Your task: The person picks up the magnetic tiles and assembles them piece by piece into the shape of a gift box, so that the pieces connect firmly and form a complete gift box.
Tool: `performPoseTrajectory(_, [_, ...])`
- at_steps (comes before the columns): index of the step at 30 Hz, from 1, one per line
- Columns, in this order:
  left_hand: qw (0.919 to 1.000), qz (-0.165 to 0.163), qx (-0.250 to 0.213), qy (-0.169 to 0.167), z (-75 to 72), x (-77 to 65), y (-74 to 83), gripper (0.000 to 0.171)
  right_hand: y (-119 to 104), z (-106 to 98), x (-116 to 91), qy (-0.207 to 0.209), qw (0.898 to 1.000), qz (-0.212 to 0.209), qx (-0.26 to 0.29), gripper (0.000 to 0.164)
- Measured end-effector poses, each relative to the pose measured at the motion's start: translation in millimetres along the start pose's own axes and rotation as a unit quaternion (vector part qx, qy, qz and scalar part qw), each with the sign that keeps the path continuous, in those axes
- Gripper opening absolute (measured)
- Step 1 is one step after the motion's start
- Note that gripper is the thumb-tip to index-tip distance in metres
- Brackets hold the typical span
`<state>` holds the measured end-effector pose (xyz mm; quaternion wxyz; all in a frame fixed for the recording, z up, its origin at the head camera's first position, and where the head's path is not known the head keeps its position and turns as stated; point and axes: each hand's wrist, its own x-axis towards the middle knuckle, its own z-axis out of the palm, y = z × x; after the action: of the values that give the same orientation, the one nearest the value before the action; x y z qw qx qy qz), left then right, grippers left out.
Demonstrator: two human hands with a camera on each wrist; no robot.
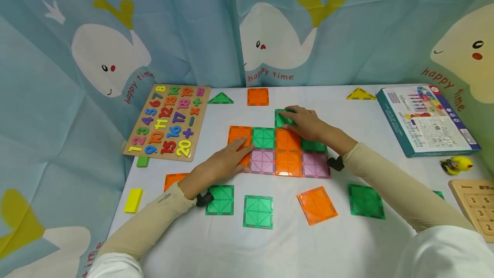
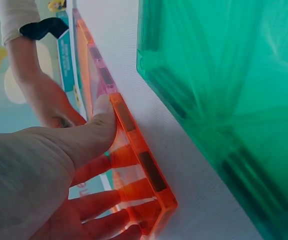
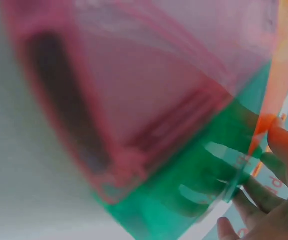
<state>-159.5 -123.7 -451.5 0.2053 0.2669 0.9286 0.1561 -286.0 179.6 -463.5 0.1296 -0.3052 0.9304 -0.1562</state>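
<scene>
Several translucent square magnetic tiles lie edge to edge in a block mid-table. On the left end of the block, my left hand (image 1: 228, 158) rests with fingers spread across an orange tile (image 1: 240, 133); its thumb lies along the near edge. My right hand (image 1: 306, 124) reaches over the far side, fingertips on a green tile (image 1: 281, 118) that sticks out beyond the back row. The right thumb touches the orange tile (image 1: 290, 141) just below it. Part of another green tile (image 1: 314, 146) is hidden under that hand. The near row includes pink tiles (image 1: 262, 162) and an orange one (image 1: 288, 164).
Loose tiles lie in front, including a light green square (image 1: 258, 212) and an orange square (image 1: 317, 205). Behind stand an orange square (image 1: 257, 97) and triangles. A number board (image 1: 166, 121) lies left; a box (image 1: 428, 119), yellow toy (image 1: 457, 164) and wooden board (image 1: 476, 205) lie right.
</scene>
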Motion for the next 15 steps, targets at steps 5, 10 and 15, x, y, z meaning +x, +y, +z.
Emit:
performPoseTrajectory(5, [1.0000, 0.000, -0.001, -0.003, 1.7, 1.8, -2.7, 0.075, 0.8, -3.3, 0.9, -0.010, 1.000, 0.005, 0.004, 0.060])
performPoseTrajectory(10, [0.9999, -0.007, 0.005, -0.006, 1.7, 1.9, -4.7, 0.076, 5.2, -2.7, 3.1, -0.011, 1.000, -0.003, 0.009, 0.060])
performPoseTrajectory(15, [0.9999, -0.011, 0.001, -0.008, 1.7, 3.2, -4.5, 0.076, 7.9, -6.5, 5.6, -0.021, 1.000, -0.002, 0.022, 0.064])
